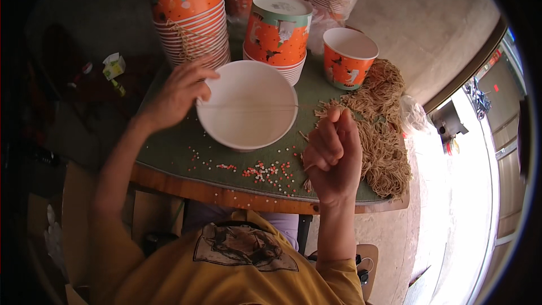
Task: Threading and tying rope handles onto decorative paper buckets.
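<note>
A white paper bowl point(247, 114) stands upright on the green tabletop point(169, 147), its mouth facing me. My left hand point(178, 91) grips its left rim. A thin tan string point(254, 105) runs taut across the bowl's mouth from my left fingers to my right hand point(333, 152), which is closed on the string's end just right of the bowl. Beside my right hand lies a heap of tan strings point(384, 130).
Small red, white and green beads point(265, 170) lie scattered near the table's front edge. Stacks of orange printed paper bowls point(192, 11) stand behind, one upside down point(278, 28), plus a single upright cup point(347, 57). Concrete floor lies to the right.
</note>
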A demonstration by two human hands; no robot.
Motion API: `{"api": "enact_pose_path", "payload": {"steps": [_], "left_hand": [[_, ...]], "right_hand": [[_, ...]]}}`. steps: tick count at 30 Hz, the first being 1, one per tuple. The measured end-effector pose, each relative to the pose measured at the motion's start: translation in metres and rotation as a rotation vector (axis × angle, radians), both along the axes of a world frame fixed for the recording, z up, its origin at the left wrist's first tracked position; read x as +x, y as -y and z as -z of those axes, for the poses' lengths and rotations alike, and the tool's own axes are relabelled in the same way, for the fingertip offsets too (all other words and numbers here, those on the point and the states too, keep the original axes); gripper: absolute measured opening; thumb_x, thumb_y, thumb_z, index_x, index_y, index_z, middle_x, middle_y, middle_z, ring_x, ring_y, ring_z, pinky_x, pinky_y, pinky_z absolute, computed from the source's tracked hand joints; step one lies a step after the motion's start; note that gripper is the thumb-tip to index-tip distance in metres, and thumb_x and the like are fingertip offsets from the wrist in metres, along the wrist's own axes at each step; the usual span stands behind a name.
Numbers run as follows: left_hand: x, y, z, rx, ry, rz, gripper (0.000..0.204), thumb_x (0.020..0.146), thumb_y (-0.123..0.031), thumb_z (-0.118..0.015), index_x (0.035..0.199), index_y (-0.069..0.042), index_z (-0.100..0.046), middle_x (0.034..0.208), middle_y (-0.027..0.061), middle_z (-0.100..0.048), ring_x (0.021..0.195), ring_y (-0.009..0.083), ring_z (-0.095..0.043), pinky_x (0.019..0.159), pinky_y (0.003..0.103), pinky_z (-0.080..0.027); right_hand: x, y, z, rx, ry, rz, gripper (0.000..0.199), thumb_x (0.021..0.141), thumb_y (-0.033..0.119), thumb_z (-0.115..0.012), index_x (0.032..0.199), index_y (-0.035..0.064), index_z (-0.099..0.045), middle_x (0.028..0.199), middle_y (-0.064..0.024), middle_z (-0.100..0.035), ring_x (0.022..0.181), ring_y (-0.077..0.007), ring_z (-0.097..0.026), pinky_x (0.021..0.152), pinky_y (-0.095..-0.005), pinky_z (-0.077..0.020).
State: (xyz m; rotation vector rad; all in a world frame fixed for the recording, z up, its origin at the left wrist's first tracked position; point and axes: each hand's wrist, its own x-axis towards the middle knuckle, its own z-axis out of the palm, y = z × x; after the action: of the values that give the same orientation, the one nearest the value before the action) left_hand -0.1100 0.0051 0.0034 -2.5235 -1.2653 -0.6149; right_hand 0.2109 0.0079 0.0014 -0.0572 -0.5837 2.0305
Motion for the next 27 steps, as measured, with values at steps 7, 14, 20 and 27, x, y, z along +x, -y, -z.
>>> {"api": "enact_pose_path", "payload": {"steps": [7,14,20,27], "left_hand": [[0.010,0.000,-0.007,0.222,0.466,-0.110,0.019,0.083,0.012,-0.050,0.090,-0.002,-0.060,0.128,0.0132,-0.054,0.118,0.0328,-0.052,0.100,0.039,-0.042],[0.148,0.107,0.026,-0.473,1.075,0.012,0.053,0.083,-0.014,-0.075,0.120,0.000,-0.040,0.119,0.0139,-0.055,0.089,0.0151,-0.060,0.066,0.026,-0.053],[0.151,0.098,0.039,-0.881,1.407,0.038,0.017,0.095,-0.003,-0.054,0.108,-0.001,-0.044,0.097,0.0068,-0.058,0.084,0.0117,-0.059,0.073,0.026,-0.051],[0.136,0.100,0.037,-0.555,0.876,-0.069,0.014,0.092,0.003,-0.051,0.104,-0.001,-0.045,0.090,0.0129,-0.058,0.081,0.0265,-0.062,0.072,0.035,-0.050]], "right_hand": [[-0.012,-0.011,0.009,-0.235,-0.230,-0.144,0.027,0.103,0.026,-0.042,0.094,0.0051,-0.058,0.056,0.0040,-0.031,0.045,-0.0040,-0.024,0.038,-0.0193,-0.0204],[-0.038,-0.001,0.008,-0.276,-0.289,-0.228,0.030,0.103,0.026,-0.040,0.093,0.0038,-0.057,0.055,0.0032,-0.031,0.046,-0.0053,-0.024,0.039,-0.0204,-0.0209],[-0.031,0.005,0.024,-0.129,-0.039,-0.078,0.029,0.103,0.026,-0.042,0.094,0.0034,-0.058,0.057,0.0029,-0.037,0.047,-0.0059,-0.032,0.043,-0.0198,-0.0289],[-0.003,0.020,0.051,0.785,1.071,0.624,0.042,0.081,-0.004,-0.062,0.121,0.0025,-0.055,0.116,-0.0151,-0.057,0.101,-0.0272,-0.056,0.076,-0.0311,-0.0516]]}}
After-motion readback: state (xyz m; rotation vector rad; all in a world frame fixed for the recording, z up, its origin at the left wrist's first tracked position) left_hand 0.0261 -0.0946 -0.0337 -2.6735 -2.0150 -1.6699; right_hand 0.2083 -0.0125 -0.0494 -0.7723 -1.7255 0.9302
